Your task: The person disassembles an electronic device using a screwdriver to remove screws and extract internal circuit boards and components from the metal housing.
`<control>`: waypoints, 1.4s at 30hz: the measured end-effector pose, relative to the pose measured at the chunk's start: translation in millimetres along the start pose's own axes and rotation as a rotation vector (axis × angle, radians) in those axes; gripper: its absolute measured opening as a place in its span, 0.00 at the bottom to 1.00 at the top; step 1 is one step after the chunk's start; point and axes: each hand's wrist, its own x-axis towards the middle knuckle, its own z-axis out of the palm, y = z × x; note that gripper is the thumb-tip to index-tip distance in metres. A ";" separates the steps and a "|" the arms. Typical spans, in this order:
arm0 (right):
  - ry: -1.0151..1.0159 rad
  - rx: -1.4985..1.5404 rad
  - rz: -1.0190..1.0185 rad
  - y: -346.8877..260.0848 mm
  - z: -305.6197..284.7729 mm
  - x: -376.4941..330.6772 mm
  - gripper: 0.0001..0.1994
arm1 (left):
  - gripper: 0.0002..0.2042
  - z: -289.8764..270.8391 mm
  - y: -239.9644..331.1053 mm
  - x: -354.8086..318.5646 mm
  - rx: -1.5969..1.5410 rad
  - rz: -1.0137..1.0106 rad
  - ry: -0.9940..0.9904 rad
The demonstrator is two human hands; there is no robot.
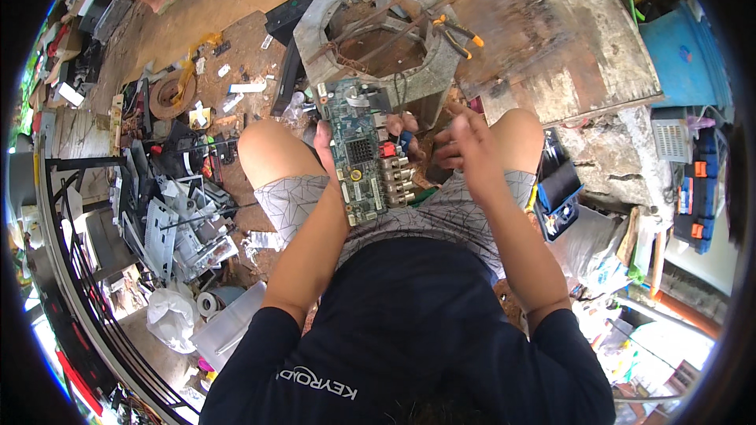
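A green circuit board (341, 122) with a black finned heat sink and a row of silver round connectors on its right side is held upright between my knees. My left hand (324, 145) grips it from the left edge, most of the hand hidden behind the board. Fingertips show past its right edge beside a red connector. To the right of the board, my right hand (471, 149) is raised with fingers apart, slightly blurred, holding nothing. Pliers (459, 35) with orange and black handles lie on the rim of an octagonal concrete block (315, 39) ahead of me.
Metal brackets and scrap parts (185, 228) are piled at the left. A worn wooden board (594, 24) lies at the far right, near a blue plastic container (683, 59). A clear plastic box (228, 327) stands at lower left. Small scraps litter the floor.
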 end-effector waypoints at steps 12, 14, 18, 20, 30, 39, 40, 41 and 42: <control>0.042 0.529 0.078 -39.5 16.9 92.1 0.17 | 0.49 8.0 -25.1 -9.5 -0.049 -0.165 0.099; 0.117 0.440 0.014 -55.9 11.2 94.6 0.14 | 0.53 1.8 -24.3 -6.5 0.076 -0.127 0.100; -0.042 0.436 -0.203 -73.4 -10.3 72.2 0.10 | 0.58 -12.9 -18.5 -3.4 0.043 -0.026 0.194; -0.024 0.241 -0.344 -77.0 -13.8 40.1 0.12 | 0.58 -0.8 -17.8 2.0 0.040 0.062 0.374; -0.131 -0.182 -0.462 -70.2 -34.6 -19.6 0.14 | 0.50 11.1 1.8 17.4 0.499 0.271 0.428; -0.165 -0.066 -0.388 -60.9 -40.5 -14.4 0.16 | 0.44 35.6 -0.9 19.7 0.443 0.337 0.491; -0.191 -0.050 -0.395 -59.4 -43.7 -11.9 0.18 | 0.44 37.0 -1.1 18.8 0.419 0.303 0.443; -0.193 -0.055 -0.396 -62.2 -43.0 -13.6 0.18 | 0.45 39.5 -1.0 18.0 0.416 0.292 0.440; -0.195 -0.061 -0.397 -65.3 -41.4 -17.1 0.19 | 0.45 42.4 -0.4 17.7 0.414 0.281 0.438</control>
